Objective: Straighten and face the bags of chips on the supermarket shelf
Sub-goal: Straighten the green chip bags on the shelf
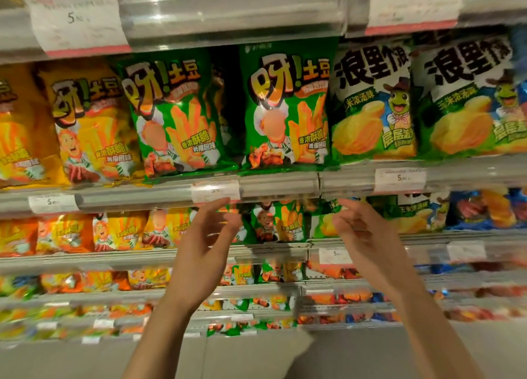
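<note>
Two green chip bags stand on the upper shelf: one upright at centre (286, 107), the other (174, 116) to its left, tilted slightly. A dark gap lies between them. Yellow bags (88, 127) stand further left, and green-and-white bags with a frog figure (370, 105) to the right. My left hand (205, 236) and my right hand (359, 233) are raised just below that shelf's rail (279, 184), fingers spread, palms facing each other, holding nothing. Neither hand touches a bag.
Price tags (399, 179) hang on the shelf rails. Lower shelves hold smaller orange, green and blue bags (279, 221). Another shelf rail (228, 10) with price labels runs overhead. The grey floor (256, 358) shows at the bottom.
</note>
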Available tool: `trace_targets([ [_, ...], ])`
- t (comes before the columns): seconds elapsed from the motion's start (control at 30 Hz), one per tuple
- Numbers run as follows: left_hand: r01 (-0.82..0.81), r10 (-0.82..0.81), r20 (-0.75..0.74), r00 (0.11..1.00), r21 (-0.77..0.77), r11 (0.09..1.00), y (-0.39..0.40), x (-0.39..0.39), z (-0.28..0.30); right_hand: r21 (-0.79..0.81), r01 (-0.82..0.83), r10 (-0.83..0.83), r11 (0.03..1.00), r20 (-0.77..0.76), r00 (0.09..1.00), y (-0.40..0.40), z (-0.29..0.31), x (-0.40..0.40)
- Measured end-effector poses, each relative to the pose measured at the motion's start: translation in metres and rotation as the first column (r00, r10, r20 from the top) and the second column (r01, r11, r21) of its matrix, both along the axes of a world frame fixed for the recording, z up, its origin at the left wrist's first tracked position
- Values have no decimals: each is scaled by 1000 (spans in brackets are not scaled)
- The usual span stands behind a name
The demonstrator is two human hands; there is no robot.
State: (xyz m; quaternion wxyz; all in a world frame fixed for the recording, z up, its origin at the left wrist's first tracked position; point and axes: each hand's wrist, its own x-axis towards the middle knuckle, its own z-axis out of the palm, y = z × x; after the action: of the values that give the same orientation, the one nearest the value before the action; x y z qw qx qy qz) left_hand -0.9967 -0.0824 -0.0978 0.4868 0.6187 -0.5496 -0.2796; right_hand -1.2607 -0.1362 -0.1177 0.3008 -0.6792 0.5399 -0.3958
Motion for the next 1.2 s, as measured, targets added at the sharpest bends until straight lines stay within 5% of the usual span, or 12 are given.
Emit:
trace_targets([
  [0.47, 244, -250, -39, 968, -114, 963, 2, 120, 35, -114, 149, -147, 982, 28, 989, 44, 32, 147],
  [0.73, 149, -158, -26, 987, -213, 966, 3, 159, 49, -276, 159, -202, 948, -136, 970, 42, 55, 191],
  [0.9, 69, -28, 130, 991, -326, 943, -22, 162, 58, -507, 41, -156, 861, -187, 970, -3, 79, 206],
  [1.03, 47, 37, 230, 972, -349, 936, -62, 145, 75, -325, -34, -21, 945, -166, 986, -39, 107, 218],
  [1.2, -10, 57, 175, 983, -258, 966, -102, 123, 88, -263, -137, 124, 955, -66, 990, -76, 118, 232],
])
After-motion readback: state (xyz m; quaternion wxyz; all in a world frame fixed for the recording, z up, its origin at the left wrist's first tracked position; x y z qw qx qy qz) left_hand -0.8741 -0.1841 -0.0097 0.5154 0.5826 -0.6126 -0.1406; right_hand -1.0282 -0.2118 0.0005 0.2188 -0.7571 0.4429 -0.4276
